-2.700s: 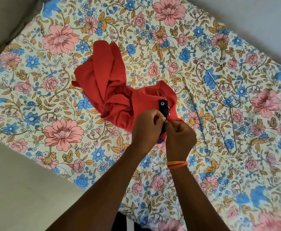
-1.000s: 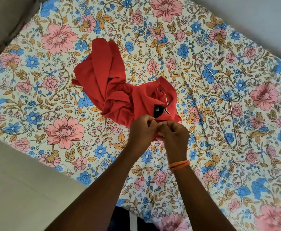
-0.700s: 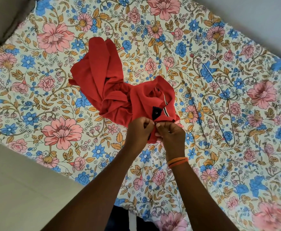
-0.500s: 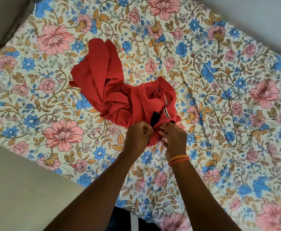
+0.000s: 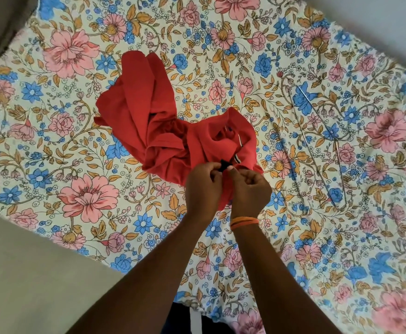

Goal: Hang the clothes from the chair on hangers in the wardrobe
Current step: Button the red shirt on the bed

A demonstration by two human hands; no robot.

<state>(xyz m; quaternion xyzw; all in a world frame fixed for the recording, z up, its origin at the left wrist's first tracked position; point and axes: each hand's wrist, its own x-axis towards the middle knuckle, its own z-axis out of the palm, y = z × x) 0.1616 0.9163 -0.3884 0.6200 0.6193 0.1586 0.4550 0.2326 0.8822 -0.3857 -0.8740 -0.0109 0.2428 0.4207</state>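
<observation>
Lying crumpled near the middle of a flower-printed bedsheet [image 5: 52,145], a red cotton polo shirt [image 5: 149,121] is bunched into thick folds, with one long part stretching toward the far left and the collar end turned toward the person. At the collar a narrow white-and-dark striped trim [image 5: 237,158] shows along the edge, and just below it sits a small black placket tab [image 5: 224,165], mostly covered by fingertips. The left hand [image 5: 203,189] has its fingers curled and pinches the shirt fabric at that tab from the left side. The right hand [image 5: 250,189] meets it from the other side, thumb and forefinger curled tight and pinching the same spot on the shirt, so the two hands touch or nearly touch over the placket. An orange thread band [image 5: 244,222] circles the right wrist. Both forearms reach in from the bottom edge of the view.

To the right of the shirt, well apart from it, a thin silver wire hanger [image 5: 317,145] lies flat on the sheet, its outline hard to follow against the busy pattern. The sheet carries large pink blooms, blue flowers and tan leaves on a cream ground. Pale floor [image 5: 28,273] shows at the lower left beyond the edge of the bed, and a plain grey wall [image 5: 389,27] fills the upper right corner.
</observation>
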